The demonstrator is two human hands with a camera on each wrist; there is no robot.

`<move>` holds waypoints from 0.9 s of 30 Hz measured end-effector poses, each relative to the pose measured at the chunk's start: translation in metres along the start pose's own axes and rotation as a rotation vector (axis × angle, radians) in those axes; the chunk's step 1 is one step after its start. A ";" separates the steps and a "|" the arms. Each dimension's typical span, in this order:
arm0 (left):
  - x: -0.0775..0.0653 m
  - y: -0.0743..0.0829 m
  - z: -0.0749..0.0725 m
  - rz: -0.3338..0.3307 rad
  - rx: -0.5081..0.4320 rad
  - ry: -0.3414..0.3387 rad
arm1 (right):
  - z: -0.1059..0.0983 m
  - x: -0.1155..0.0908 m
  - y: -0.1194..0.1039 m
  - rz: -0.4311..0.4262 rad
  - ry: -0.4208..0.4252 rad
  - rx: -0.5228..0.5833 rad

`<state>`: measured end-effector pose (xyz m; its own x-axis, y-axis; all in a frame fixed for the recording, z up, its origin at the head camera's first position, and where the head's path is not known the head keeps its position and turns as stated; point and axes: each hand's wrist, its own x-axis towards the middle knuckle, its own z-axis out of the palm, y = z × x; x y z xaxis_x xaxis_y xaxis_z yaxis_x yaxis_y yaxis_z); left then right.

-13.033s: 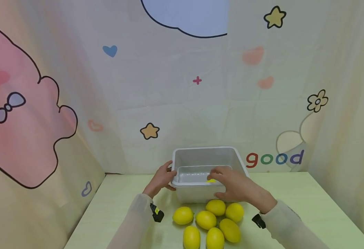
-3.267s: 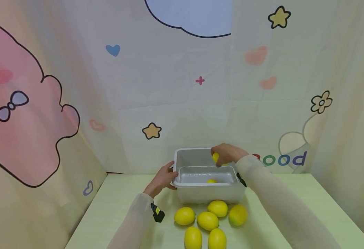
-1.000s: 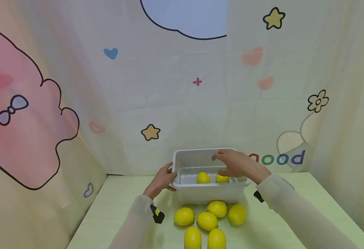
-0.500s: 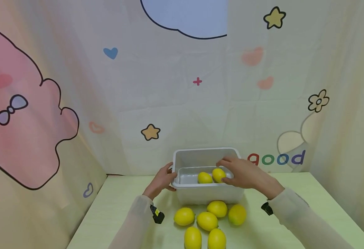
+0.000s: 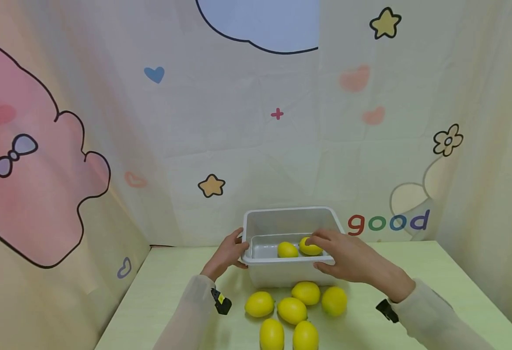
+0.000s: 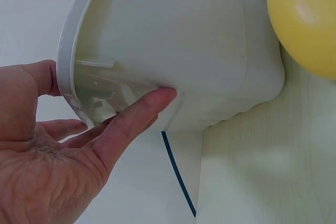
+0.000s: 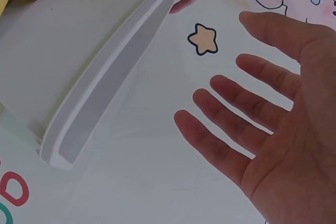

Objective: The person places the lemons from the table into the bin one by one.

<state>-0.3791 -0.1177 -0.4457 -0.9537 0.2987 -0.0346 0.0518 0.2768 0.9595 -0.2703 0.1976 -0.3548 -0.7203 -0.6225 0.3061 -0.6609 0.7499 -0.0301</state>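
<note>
A light grey plastic bin [image 5: 295, 273] stands on the table, its opening facing up. At its left end my left hand [image 5: 228, 252] grips the rim, thumb on the rim and fingers against the outer wall, as the left wrist view shows. Two yellow lemons, a left one [image 5: 287, 250] and a right one [image 5: 309, 246], lie inside the bin. Over the bin's front right part is my right hand [image 5: 352, 255], partly covering the right lemon. In the right wrist view the right hand [image 7: 262, 124] has spread, relaxed fingers and holds nothing.
Several lemons lie on the pale green table [image 5: 159, 291] in front of the bin, among them a rear lemon [image 5: 306, 293], a left lemon [image 5: 259, 304] and a right lemon [image 5: 334, 301]. A printed curtain [image 5: 238, 146] hangs right behind the bin.
A lemon from the table was in my right hand over the bin; it now lies inside beside the first. The right hand has let go and moved right and nearer. The left hand stays.
</note>
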 end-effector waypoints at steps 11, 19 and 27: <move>0.002 -0.002 -0.001 0.002 -0.007 -0.002 | 0.023 -0.025 -0.009 0.006 -0.159 0.073; 0.002 0.000 0.000 -0.003 -0.004 0.007 | 0.057 -0.046 -0.001 0.074 -0.252 0.134; 0.002 -0.002 0.000 -0.001 -0.003 -0.001 | 0.077 -0.058 0.010 0.093 -0.251 0.148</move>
<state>-0.3816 -0.1177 -0.4473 -0.9536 0.2991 -0.0357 0.0502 0.2746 0.9602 -0.2510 0.2243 -0.4462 -0.7965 -0.6024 0.0514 -0.5999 0.7770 -0.1908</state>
